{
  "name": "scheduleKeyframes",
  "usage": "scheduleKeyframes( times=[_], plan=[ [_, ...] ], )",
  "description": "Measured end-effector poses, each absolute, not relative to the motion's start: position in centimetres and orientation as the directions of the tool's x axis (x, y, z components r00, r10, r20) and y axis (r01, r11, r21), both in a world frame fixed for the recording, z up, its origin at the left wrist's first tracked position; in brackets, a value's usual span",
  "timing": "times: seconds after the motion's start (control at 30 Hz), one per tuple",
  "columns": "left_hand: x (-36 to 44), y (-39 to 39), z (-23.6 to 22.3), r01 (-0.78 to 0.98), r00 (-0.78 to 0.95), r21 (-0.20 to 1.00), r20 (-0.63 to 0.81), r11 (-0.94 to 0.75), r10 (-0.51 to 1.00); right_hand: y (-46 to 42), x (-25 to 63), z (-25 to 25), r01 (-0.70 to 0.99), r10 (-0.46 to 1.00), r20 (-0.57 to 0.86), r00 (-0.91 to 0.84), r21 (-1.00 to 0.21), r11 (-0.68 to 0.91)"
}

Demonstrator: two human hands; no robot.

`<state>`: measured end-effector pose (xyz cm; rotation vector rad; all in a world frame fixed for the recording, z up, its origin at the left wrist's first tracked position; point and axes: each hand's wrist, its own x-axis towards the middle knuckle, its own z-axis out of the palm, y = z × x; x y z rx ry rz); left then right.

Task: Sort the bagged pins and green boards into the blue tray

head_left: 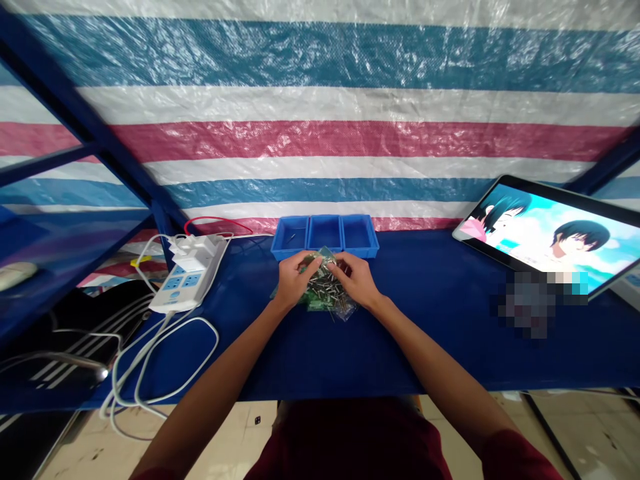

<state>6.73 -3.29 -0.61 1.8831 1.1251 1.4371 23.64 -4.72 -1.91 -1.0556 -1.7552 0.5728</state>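
Note:
My left hand [294, 277] and my right hand [359, 279] are close together over the middle of the blue table, thumbs nearly meeting. Between them, both sets of fingers pinch a small clear plastic bag [327, 253]. Just below my fingers lies a heap of small, thin metal pieces that look like screws [327, 287], with green and clear plastic showing among them. Right behind my hands stands a blue tray [325, 254] with three compartments. One small thin piece [292, 238] lies in its left compartment; the fingers partly cover the tray's front.
A white power strip [183, 287] with plugs and looping white cables [205, 323] occupies the table's left side. To the right, a tablet-like screen [545, 233] leans at the back, with a blurred patch before it. Striped plastic sheeting [350, 140] hangs behind the table.

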Motion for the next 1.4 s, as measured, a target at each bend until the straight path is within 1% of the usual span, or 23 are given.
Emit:
scheduleKeyframes(
  times=[0.1, 0.2, 0.33, 0.4, 0.5, 0.57, 0.63, 0.7, 0.73, 0.8, 0.9, 0.93, 1.0, 1.1, 1.27, 1.33, 1.4],
  plan=[
    [6.9, -3.3, -0.5, 0.198, 0.077, 0.858, 0.469, -0.474, 0.880, -4.6, 23.6, -1.9, 0.317, 0.882, 0.443, -0.159, -0.823, 0.471],
    [6.8, -3.2, -0.3, 0.151, 0.107, 0.878, 0.442, -0.454, 0.891, -4.5, 23.7, -1.8, 0.342, 0.879, 0.446, -0.170, -0.810, 0.477],
    [6.6, -3.0, -0.2, 0.167, 0.131, 0.884, 0.418, -0.436, 0.899, -4.4, 23.9, -1.7, 0.388, 0.874, 0.456, -0.170, -0.784, 0.484],
    [6.6, -2.9, -0.2, 0.153, 0.134, 0.889, 0.413, -0.431, 0.901, -4.5, 23.8, -1.7, 0.371, 0.881, 0.456, -0.130, -0.801, 0.469],
    [6.6, -2.9, -0.3, 0.071, 0.105, 0.909, 0.403, -0.411, 0.909, -4.7, 23.8, -1.8, 0.311, 0.874, 0.476, -0.097, -0.819, 0.481],
    [6.7, -2.9, -0.3, 0.012, 0.076, 0.924, 0.380, -0.382, 0.922, -4.9, 23.8, -1.9, 0.299, 0.844, 0.519, -0.135, -0.790, 0.535],
    [6.7, -3.0, -0.2, -0.014, 0.089, 0.937, 0.349, -0.350, 0.933, -5.0, 23.8, -2.0, 0.326, 0.795, 0.572, -0.202, -0.726, 0.605],
    [6.7, -3.0, -0.2, 0.002, 0.126, 0.944, 0.327, -0.330, 0.936, -4.9, 23.9, -2.1, 0.364, 0.756, 0.614, -0.225, -0.667, 0.650],
    [6.6, -3.0, -0.2, 0.027, 0.139, 0.941, 0.331, -0.338, 0.933, -4.9, 23.9, -2.1, 0.382, 0.752, 0.625, -0.209, -0.656, 0.652],
    [6.5, -2.9, -0.3, 0.108, 0.163, 0.908, 0.386, -0.405, 0.908, -4.7, 23.9, -2.1, 0.418, 0.770, 0.623, -0.136, -0.669, 0.615],
    [6.3, -2.6, -0.7, 0.237, 0.221, 0.811, 0.492, -0.535, 0.842, -4.4, 24.0, -1.9, 0.434, 0.822, 0.566, -0.058, -0.727, 0.531],
    [6.3, -2.5, -0.8, 0.255, 0.230, 0.798, 0.499, -0.546, 0.836, -4.4, 24.0, -1.8, 0.423, 0.839, 0.543, -0.046, -0.750, 0.509],
    [6.4, -2.4, -1.0, 0.238, 0.210, 0.825, 0.471, -0.512, 0.857, -4.3, 24.1, -1.7, 0.374, 0.864, 0.502, -0.028, -0.796, 0.475],
    [6.5, -2.5, -0.9, 0.149, 0.176, 0.884, 0.416, -0.442, 0.892, -4.3, 24.0, -1.7, 0.255, 0.893, 0.449, -0.011, -0.863, 0.437],
    [6.7, -3.0, 0.0, 0.100, 0.170, 0.903, 0.397, -0.417, 0.902, -4.2, 23.7, -2.0, 0.060, 0.948, 0.319, -0.004, -0.946, 0.319],
    [6.6, -3.1, 0.1, 0.088, 0.112, 0.906, 0.405, -0.415, 0.908, -4.1, 24.0, -1.8, 0.012, 0.950, 0.310, 0.031, -0.951, 0.310],
    [6.5, -3.1, 0.2, 0.077, 0.016, 0.899, 0.432, -0.432, 0.902, -4.1, 24.5, -1.4, -0.024, 0.951, 0.308, 0.033, -0.951, 0.309]
  ],
)
